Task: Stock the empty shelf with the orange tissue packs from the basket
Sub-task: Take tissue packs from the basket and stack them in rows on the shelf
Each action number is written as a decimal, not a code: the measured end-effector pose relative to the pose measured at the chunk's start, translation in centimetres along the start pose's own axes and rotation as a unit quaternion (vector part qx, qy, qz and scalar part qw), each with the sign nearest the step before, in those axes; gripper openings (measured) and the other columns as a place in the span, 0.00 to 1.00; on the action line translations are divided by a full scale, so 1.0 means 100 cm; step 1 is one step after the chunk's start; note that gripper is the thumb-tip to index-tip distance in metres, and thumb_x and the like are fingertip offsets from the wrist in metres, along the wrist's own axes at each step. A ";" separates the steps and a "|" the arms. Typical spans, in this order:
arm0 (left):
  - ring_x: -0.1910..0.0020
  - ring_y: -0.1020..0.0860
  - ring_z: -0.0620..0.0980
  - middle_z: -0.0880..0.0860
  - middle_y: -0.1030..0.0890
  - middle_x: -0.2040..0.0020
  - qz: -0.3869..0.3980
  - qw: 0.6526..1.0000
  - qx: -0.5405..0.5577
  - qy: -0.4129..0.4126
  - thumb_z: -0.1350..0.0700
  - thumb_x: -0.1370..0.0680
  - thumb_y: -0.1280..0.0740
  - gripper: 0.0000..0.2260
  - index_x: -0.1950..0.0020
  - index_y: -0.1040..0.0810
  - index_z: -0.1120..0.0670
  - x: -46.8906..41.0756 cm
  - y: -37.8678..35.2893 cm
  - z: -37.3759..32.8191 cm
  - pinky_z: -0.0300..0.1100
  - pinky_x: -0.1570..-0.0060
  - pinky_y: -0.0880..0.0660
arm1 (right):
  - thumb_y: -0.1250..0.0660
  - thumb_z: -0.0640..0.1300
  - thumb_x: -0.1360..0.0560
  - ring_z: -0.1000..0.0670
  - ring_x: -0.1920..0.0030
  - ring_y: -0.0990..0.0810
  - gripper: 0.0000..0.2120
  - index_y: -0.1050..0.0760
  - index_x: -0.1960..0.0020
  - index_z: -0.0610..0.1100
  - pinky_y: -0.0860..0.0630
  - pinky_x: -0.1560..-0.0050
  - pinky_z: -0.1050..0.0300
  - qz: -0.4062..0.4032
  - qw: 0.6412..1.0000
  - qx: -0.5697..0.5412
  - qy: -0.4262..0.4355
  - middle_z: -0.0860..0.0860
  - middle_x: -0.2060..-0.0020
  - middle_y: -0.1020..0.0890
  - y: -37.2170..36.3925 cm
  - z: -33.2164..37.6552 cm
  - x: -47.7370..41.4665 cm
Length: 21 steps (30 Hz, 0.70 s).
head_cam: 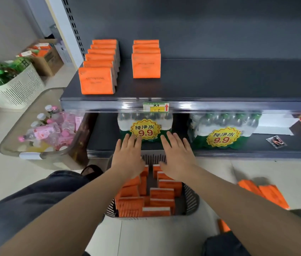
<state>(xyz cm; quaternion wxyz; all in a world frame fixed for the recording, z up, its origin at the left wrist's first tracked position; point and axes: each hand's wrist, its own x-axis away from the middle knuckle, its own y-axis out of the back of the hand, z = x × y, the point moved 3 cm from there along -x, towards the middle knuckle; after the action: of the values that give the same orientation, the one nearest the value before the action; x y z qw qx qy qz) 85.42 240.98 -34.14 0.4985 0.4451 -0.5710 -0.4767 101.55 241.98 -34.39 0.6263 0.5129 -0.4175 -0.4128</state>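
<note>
Two rows of orange tissue packs stand upright on the dark shelf: a longer left row and a shorter row to its right. A dark slatted basket on the floor below holds several more orange packs. My left hand and my right hand hover side by side over the basket's far end, palms down, fingers spread, holding nothing.
Shrink-wrapped water bottle packs with 9.9 price tags fill the lower shelf. A clear bin of pink bottles and a white basket of green bottles sit at the left. Loose orange packs lie on the floor at the right.
</note>
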 end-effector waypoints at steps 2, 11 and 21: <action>0.21 0.54 0.54 0.55 0.49 0.20 0.032 0.999 0.024 -0.004 0.50 0.20 0.41 0.33 0.20 0.53 0.56 0.005 -0.019 0.002 0.53 0.23 0.52 | 0.38 0.56 0.25 0.46 0.23 0.59 0.42 0.60 0.22 0.48 0.60 0.26 0.45 0.027 1.000 -0.004 0.002 0.48 0.22 0.56 -0.018 -0.002 0.006; 0.28 0.36 0.55 0.53 0.34 0.27 0.153 0.986 0.058 0.008 0.52 0.25 0.36 0.28 0.26 0.37 0.54 0.025 -0.101 0.023 0.51 0.30 0.36 | 0.34 0.56 0.27 0.45 0.23 0.55 0.42 0.56 0.23 0.50 0.59 0.26 0.44 0.140 0.989 -0.027 -0.025 0.48 0.22 0.52 -0.089 -0.012 0.036; 0.38 0.27 0.56 0.55 0.27 0.38 0.252 0.967 0.027 0.030 0.57 0.27 0.35 0.21 0.34 0.31 0.56 0.028 -0.166 0.044 0.51 0.41 0.26 | 0.32 0.59 0.29 0.46 0.28 0.37 0.38 0.45 0.26 0.50 0.39 0.27 0.44 0.250 0.967 -0.034 -0.032 0.49 0.28 0.36 -0.157 -0.018 0.049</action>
<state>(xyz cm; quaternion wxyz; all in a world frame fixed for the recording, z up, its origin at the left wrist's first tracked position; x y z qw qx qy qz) 81.32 236.20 -50.39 0.6068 0.3144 -0.6624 -0.3069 103.40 235.78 -49.64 0.7131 0.3574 -0.5375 -0.2736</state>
